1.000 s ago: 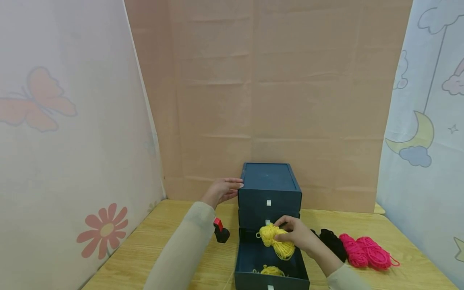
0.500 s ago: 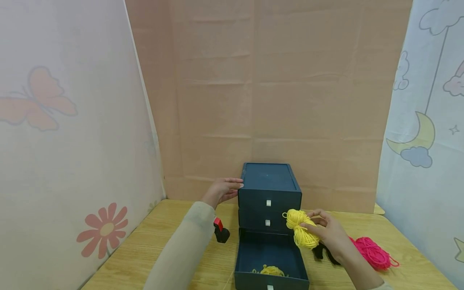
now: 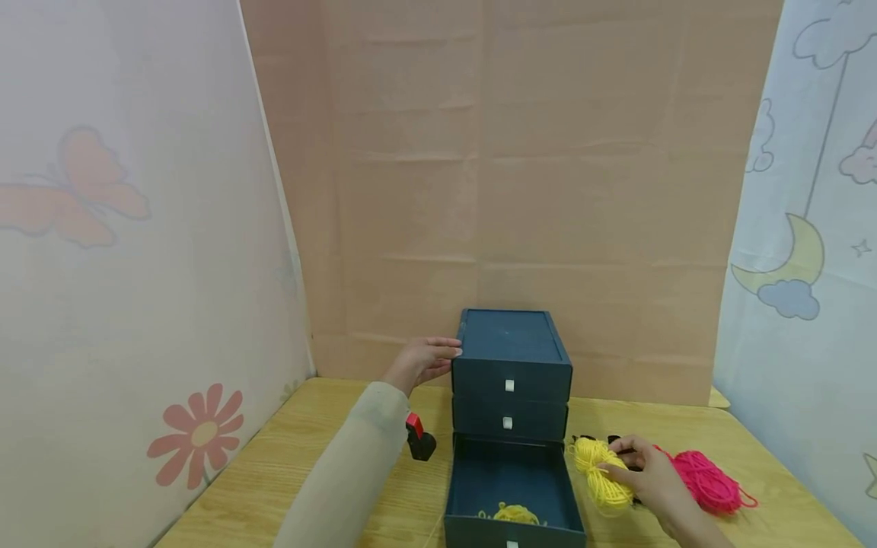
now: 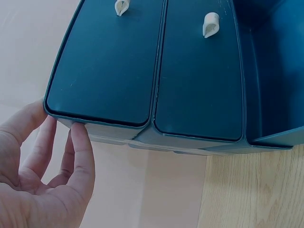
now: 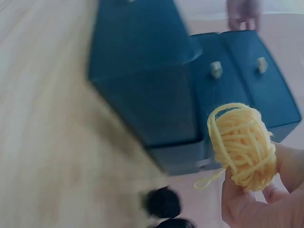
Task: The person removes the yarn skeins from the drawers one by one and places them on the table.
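A stack of dark blue drawers (image 3: pixel 510 335) stands mid-table, its bottom drawer (image 3: pixel 451 487) pulled out. My left hand (image 3: pixel 425 361) rests its fingertips against the left side of the top unit; in the left wrist view the extended fingers (image 4: pixel 81 161) touch its edge. To the right of the open drawer, my right hand (image 3: pixel 647 473) pinches a skein of yellow yarn (image 3: pixel 601 470) low over the table. In the right wrist view this yellow yarn (image 5: pixel 242 147) shows a loose loop. Another yellow yarn bundle (image 3: pixel 515 514) lies in the drawer.
Pink yarn (image 3: pixel 709 481) lies on the table right of my right hand. Black yarn (image 5: pixel 164 203) sits close to the stack, mostly hidden behind my right hand in the head view. A black and red object (image 3: pixel 420 438) is by the left sleeve. A brown panel (image 3: pixel 514 190) rises behind.
My right hand has carried the yellow yarn out from over the open drawer, rightward and down toward the table. My left hand has stayed against the drawer stack.
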Action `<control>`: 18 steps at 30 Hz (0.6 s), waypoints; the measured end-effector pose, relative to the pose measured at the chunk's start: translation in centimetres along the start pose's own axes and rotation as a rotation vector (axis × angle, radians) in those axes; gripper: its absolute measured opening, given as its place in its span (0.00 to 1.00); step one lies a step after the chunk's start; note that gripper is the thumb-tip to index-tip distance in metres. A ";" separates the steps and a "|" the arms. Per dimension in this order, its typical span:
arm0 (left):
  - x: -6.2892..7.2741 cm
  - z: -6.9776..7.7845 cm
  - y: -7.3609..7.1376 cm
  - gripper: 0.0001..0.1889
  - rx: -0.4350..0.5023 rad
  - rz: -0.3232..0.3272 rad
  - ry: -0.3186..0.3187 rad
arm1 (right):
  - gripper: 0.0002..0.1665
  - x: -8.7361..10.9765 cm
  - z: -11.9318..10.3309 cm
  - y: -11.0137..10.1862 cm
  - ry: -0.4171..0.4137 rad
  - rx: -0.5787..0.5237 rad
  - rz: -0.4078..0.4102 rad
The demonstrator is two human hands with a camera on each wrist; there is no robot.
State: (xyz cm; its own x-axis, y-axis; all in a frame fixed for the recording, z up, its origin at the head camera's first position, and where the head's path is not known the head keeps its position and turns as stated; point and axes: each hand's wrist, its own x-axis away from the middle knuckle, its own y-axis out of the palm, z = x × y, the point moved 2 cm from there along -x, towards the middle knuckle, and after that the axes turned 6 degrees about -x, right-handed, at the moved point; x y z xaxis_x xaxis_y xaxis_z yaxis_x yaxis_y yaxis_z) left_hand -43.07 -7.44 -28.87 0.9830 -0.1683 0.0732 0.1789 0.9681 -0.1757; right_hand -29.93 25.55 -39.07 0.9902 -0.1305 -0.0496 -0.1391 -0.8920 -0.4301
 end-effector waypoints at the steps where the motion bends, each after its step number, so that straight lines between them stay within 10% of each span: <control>1: 0.0 0.0 0.0 0.13 0.001 0.000 -0.002 | 0.21 -0.1 0.6 0.0 0.006 0.003 -0.008; 18: 0.5 0.3 0.0 0.13 -0.021 -0.010 0.006 | 0.14 -1.2 5.9 1.0 0.145 0.080 -0.053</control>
State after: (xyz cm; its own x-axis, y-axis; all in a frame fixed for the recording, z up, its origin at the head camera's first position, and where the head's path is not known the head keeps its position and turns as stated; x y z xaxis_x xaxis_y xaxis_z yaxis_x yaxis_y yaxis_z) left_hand -42.62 -7.45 -28.57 0.9813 -0.1795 0.0697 0.1899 0.9622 -0.1951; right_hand -31.17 27.38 -44.71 0.9833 -0.1500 0.1032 -0.0791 -0.8626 -0.4997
